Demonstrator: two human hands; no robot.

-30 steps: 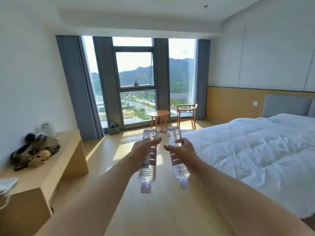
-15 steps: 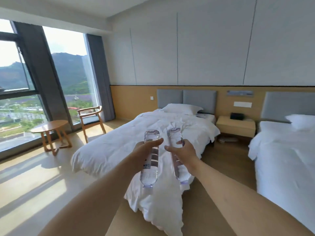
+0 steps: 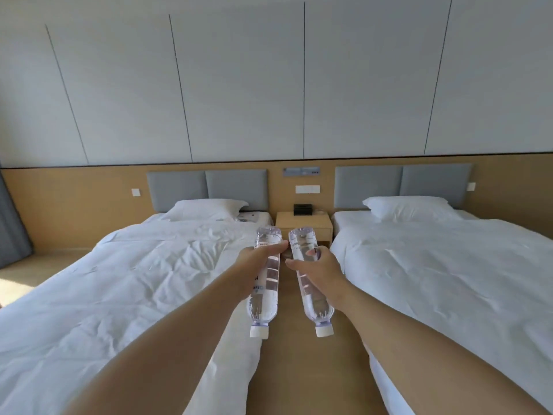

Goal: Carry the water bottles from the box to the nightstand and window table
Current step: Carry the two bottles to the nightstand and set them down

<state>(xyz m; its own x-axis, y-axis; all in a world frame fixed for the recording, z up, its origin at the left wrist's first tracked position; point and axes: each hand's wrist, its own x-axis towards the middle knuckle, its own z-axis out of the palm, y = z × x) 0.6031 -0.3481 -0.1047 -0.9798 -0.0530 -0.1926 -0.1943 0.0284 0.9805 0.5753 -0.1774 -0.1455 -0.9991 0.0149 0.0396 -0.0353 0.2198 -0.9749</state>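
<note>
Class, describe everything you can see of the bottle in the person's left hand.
The left bottle is clear plastic, filled with water, with a white cap and a pale label. The left hand grips its middle, cap end pointing back toward the person, base toward the nightstand. It is in the air, apart from the right bottle.

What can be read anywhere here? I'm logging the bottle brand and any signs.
Nothing is legible.
Left bottle label: print too blurred.
Right bottle: no label shows.
Wall panel above the nightstand: marks too small.
Card on the left bed: print too small.
</note>
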